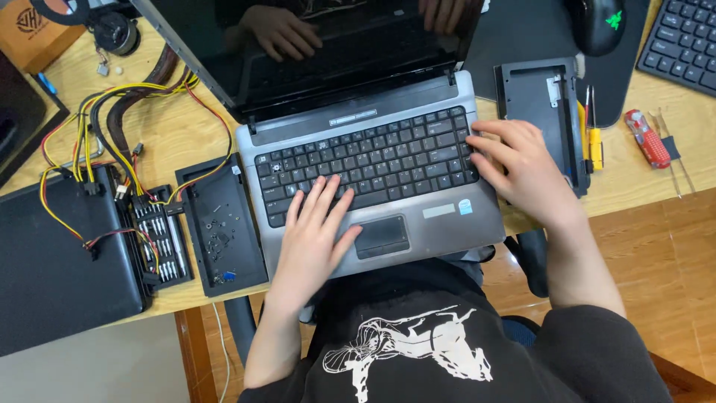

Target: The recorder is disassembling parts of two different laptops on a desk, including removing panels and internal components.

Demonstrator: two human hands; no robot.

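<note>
On the grey laptop, our left hand lies open by the touchpad while our right hand curls loosely over the keyboard's right edge.

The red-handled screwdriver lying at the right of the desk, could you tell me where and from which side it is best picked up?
Probably by the thick red handle, coming from above with finger and thumb across its width. The red-handled screwdriver lies flat on the wooden desk, clear of the yellow-handled tools to its left, and the right hand on the laptop is nearer.
</note>
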